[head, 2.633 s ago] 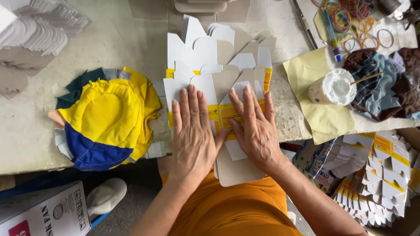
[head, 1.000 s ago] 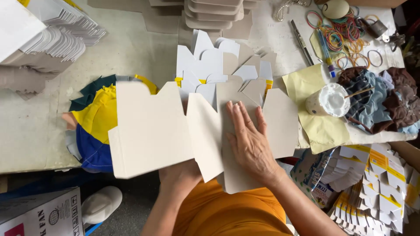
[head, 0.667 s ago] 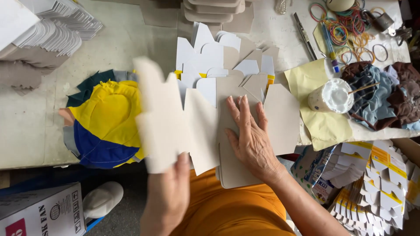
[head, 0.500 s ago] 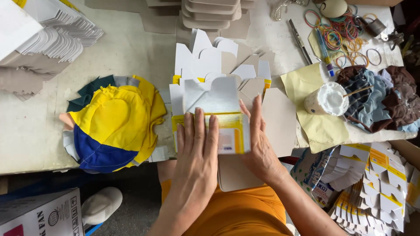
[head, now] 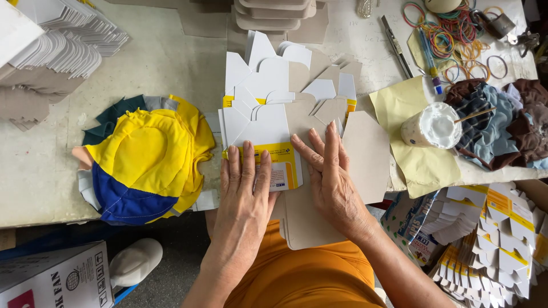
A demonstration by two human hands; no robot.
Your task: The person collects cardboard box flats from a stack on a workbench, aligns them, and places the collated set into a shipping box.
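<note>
A: Head view, one frame; I log the flat white and yellow die-cut cardboard carton blank (head: 268,145) lying on the grey worktop (head: 171,63), at the near edge, on top of a fan of similar white and brown blanks (head: 285,74).

B: Which hand is on it?

A: Both; my left hand (head: 245,191) lies flat, fingers together and stretched out, palm down on the printed yellow band of the blank; it grips nothing, it only presses. My right hand (head: 331,182) is also flat and spread, fingertips on the brown unprinted panel (head: 305,117) just right of the fold; nothing is enclosed in it either.

B: Axis of the blank?

A: Long axis runs away from me, from table edge toward the far stack of brown cardboard trays (head: 274,11); the folded edge sits between the two hands; the left is nearer the printed face, the right nearer the loose rounded flap (head: 365,154) that sticks out to the right.

B: Does the lower part overhang the table?

A: It appears to, over my orange garment (head: 297,279); I cannot tell how far, since the hands cover the edge.

B: Neighbours?

A: Yellow and blue cloth pad (head: 142,165) well to the left; white pot of glue with a stick (head: 431,125) on yellow paper (head: 422,165) to the right, apart from the blank.
</note>
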